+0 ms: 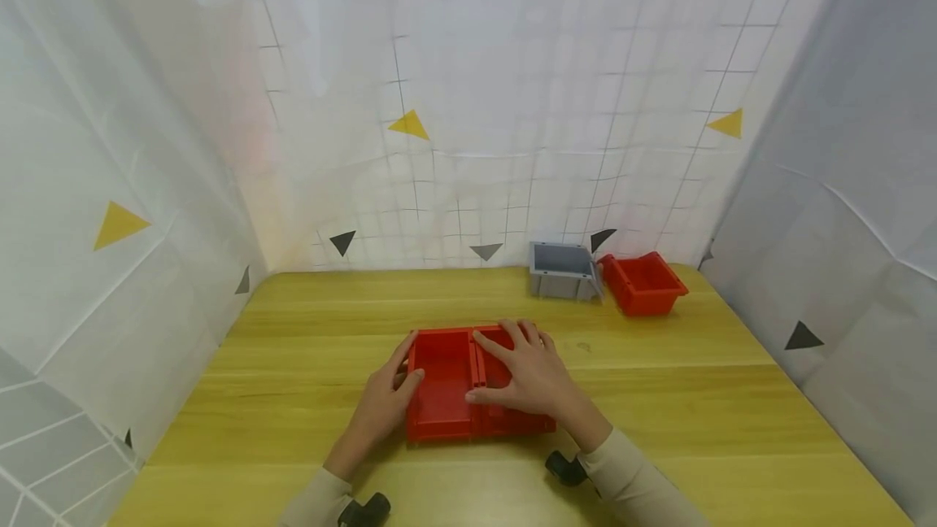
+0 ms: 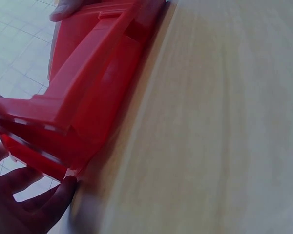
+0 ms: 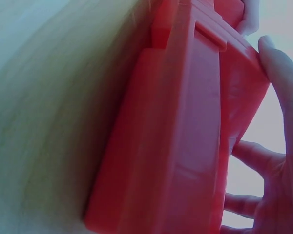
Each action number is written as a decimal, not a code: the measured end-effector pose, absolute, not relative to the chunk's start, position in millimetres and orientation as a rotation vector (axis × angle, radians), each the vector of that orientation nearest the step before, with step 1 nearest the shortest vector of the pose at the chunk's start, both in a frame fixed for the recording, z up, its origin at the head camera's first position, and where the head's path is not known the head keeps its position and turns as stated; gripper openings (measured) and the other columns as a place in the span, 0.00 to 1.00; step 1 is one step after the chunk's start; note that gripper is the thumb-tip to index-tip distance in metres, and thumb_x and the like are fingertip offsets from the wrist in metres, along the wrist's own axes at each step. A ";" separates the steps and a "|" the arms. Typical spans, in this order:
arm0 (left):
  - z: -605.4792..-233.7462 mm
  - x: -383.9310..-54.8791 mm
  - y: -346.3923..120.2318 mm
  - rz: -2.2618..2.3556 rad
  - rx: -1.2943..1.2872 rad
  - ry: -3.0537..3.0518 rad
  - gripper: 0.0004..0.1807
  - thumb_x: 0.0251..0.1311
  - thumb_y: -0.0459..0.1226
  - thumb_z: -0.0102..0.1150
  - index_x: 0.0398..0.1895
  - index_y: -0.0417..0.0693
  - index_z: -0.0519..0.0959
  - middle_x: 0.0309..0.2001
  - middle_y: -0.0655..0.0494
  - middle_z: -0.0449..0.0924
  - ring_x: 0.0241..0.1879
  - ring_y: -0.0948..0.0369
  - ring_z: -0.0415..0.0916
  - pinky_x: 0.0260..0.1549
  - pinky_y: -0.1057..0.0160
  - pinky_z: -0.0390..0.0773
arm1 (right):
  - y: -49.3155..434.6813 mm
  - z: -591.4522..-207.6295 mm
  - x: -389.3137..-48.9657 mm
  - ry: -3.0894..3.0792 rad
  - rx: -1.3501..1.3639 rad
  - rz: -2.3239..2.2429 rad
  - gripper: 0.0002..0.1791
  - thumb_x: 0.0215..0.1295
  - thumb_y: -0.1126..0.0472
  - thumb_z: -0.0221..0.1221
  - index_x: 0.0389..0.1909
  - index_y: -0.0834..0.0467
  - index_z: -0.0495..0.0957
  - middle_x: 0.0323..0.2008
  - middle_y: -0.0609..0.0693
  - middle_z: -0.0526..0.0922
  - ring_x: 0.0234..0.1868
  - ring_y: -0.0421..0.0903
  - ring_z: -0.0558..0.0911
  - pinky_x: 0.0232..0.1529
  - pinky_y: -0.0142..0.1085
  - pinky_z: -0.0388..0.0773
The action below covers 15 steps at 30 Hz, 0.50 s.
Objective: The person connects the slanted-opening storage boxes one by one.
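Observation:
Two red bins stand side by side on the table, their inner walls together: the left red bin [image 1: 441,385] and the right red bin [image 1: 505,423]. My left hand [image 1: 382,398] grips the left bin's outer wall, with the thumb at its rim and the fingers outside. In the left wrist view, fingertips [image 2: 63,192] touch the red plastic low down near the tabletop. My right hand [image 1: 533,374] lies spread over the right bin. Its thumb and index finger reach the adjoining walls, and its other fingertips touch the far rim. Part of the right bin's inside is hidden beneath this hand.
At the table's back right stand a grey bin [image 1: 564,283] and another red bin [image 1: 647,299], close together. The wooden table [image 1: 307,348] meets pale sheet walls [image 1: 512,104] at the back and sides. A dark wrist device [image 1: 565,468] sits below the right wrist.

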State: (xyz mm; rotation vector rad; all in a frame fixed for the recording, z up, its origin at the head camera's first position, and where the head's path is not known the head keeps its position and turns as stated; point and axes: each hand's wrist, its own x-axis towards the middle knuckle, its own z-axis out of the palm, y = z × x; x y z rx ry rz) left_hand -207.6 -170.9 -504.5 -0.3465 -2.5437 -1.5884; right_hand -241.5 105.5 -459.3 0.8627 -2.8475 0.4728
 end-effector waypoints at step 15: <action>-505.7 -210.0 -173.9 -1.425 -0.421 -2.438 0.35 0.73 0.30 0.54 0.82 0.51 0.61 0.81 0.59 0.52 0.77 0.51 0.56 0.68 0.43 0.63 | 96.2 -463.0 -241.7 -2.845 0.852 0.445 0.55 0.52 0.16 0.55 0.79 0.39 0.66 0.74 0.58 0.63 0.72 0.63 0.58 0.66 0.69 0.58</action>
